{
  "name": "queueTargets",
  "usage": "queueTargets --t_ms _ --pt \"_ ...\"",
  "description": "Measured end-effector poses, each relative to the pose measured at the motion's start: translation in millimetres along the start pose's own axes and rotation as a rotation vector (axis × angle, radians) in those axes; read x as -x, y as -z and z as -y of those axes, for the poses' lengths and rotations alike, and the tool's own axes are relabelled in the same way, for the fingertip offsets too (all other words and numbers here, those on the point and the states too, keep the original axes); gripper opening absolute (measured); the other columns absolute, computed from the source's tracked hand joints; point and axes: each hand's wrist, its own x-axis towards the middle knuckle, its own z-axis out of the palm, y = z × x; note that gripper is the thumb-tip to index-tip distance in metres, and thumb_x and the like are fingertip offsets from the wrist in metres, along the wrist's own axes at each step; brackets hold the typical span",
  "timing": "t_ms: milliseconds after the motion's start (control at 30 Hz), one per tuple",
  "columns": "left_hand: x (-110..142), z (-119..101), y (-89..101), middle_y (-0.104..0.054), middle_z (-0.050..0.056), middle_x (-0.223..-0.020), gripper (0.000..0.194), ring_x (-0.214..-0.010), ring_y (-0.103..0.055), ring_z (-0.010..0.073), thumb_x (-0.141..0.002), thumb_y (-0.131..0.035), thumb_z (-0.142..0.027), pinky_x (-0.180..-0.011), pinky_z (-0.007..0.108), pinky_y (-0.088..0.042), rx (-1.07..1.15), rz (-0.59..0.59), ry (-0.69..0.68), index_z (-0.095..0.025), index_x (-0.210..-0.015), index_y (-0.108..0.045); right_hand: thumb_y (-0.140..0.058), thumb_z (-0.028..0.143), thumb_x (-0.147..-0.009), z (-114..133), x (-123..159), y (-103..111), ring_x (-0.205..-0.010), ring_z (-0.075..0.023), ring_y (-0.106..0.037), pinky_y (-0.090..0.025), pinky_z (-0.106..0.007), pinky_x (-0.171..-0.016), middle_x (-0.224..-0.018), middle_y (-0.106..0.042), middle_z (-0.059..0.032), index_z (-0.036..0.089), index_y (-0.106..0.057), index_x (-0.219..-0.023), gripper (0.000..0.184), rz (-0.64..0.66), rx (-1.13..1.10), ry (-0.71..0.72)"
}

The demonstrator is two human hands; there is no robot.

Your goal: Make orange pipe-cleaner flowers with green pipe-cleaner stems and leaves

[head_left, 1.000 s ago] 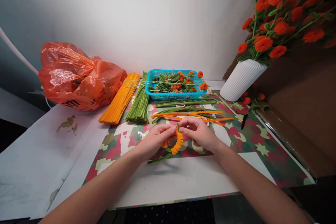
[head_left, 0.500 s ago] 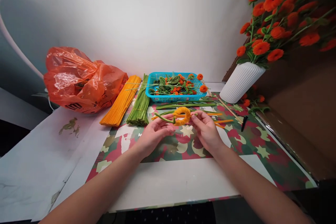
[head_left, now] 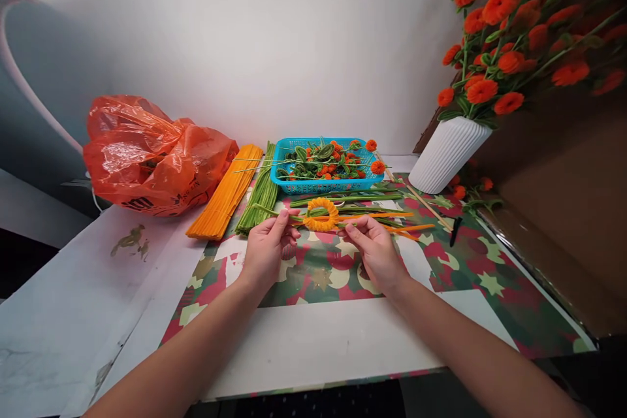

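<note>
Between my hands hangs a ring of coiled yellow-orange pipe cleaner (head_left: 321,226), its green pipe cleaner (head_left: 267,210) sticking out at both sides. My left hand (head_left: 268,243) pinches the longer green end between thumb and fingers, left of the ring. On the other side my right hand (head_left: 376,247) is closed in a pinch on the short green end. Behind the ring lie loose green pipe cleaners (head_left: 362,197) and orange pipe cleaners (head_left: 416,228) on the patterned mat (head_left: 313,277).
A blue basket (head_left: 321,187) of small orange flowers stands at the back. Left of it are a green bundle (head_left: 259,206), a yellow-orange bundle (head_left: 225,196) and an orange plastic bag (head_left: 151,163). A white vase (head_left: 448,153) of orange flowers and a thin wooden stick (head_left: 426,204) are at right.
The ring has moved left and turned, so its opening shows wider. My left hand has drawn left along the green pipe cleaner and now pinches it; my right hand has shifted slightly lower.
</note>
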Motion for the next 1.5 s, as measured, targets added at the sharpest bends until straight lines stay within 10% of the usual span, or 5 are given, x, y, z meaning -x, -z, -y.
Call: queueTargets --t_ms 300,867,1033,1233,1500 --pt "1 4 1.7 -0.068 0.008 -0.099 0.044 -0.073 -0.062 0.0132 -0.066 -0.076 -0.047 -0.053 0.02 -0.053 0.048 0.16 0.007 -0.017 -0.099 -0.072 -0.084 0.038 -0.058 -5 0 3 -0.07 -0.013 -0.066 -0.049 -0.026 -0.073 -0.069 -0.068 0.0024 0.019 -0.06 -0.067 0.032 0.046 -0.119 -0.106" --pt "1 0 2.9 -0.069 0.005 -0.075 0.033 -0.068 -0.064 0.0152 -0.059 -0.081 -0.039 -0.056 0.022 -0.053 -0.035 0.177 0.188 -0.014 -0.078 -0.072 -0.077 0.032 -0.064 -1 6 4 -0.097 -0.0215 -0.062 -0.051 -0.031 -0.076 -0.092 -0.068 -0.0042 0.02 -0.062 -0.072 0.021 0.347 0.189 -0.099" --pt "6 0 -1.8 -0.066 0.002 -0.071 0.029 -0.057 -0.06 0.0108 -0.061 -0.081 -0.035 -0.053 0.021 -0.051 -0.075 0.335 0.322 -0.013 -0.075 -0.069 -0.071 0.041 -0.073 1 3 3 -0.099 -0.019 -0.062 -0.05 -0.03 -0.079 -0.106 -0.067 -0.0048 0.023 -0.063 -0.099 0.032 0.296 0.143 -0.018" --pt "15 9 -6.5 -0.059 0.0 -0.064 0.026 -0.053 -0.052 0.0079 -0.075 -0.069 -0.039 -0.05 0.018 -0.04 -0.225 0.571 0.335 -0.013 -0.073 -0.064 -0.071 0.048 -0.072 -9 -2 -5 -0.077 -0.0162 -0.063 -0.05 -0.029 -0.072 -0.082 -0.07 -0.0025 0.021 -0.07 -0.077 0.028 0.225 0.162 0.049" --pt "21 6 -13.2 -0.057 0.001 -0.059 0.036 -0.049 -0.047 0.009 -0.075 -0.064 -0.048 -0.044 0.02 -0.034 -0.4 0.584 0.3 -0.014 -0.064 -0.063 -0.075 0.044 -0.069 -10 -12 1 -0.065 -0.0146 -0.06 -0.048 -0.028 -0.065 -0.068 -0.07 -0.0012 0.021 -0.075 -0.075 0.024 -0.003 0.076 0.113"
